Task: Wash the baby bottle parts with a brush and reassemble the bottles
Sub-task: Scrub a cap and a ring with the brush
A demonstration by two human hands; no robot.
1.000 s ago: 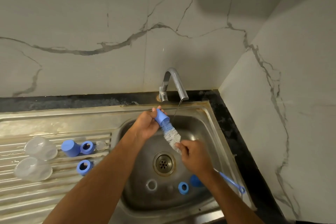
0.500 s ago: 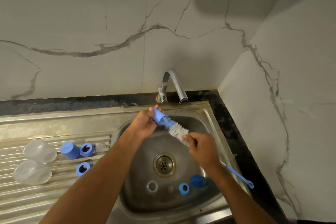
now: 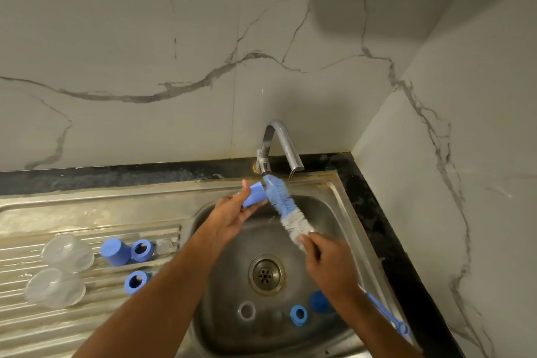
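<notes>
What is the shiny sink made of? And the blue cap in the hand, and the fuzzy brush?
The sink looks like stainless steel: grey, shiny, with dull reflections and some rusty stains along its rim. The blue cap that the left hand holds looks like smooth, matte plastic in one solid colour. The brush, held by the right hand, seems to have soft blue and white bristles, probably nylon, and a thin blue plastic handle.

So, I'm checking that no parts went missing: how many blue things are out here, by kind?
Blue caps: 3
Blue rings: 3
Brush: 1
Total: 7
</notes>
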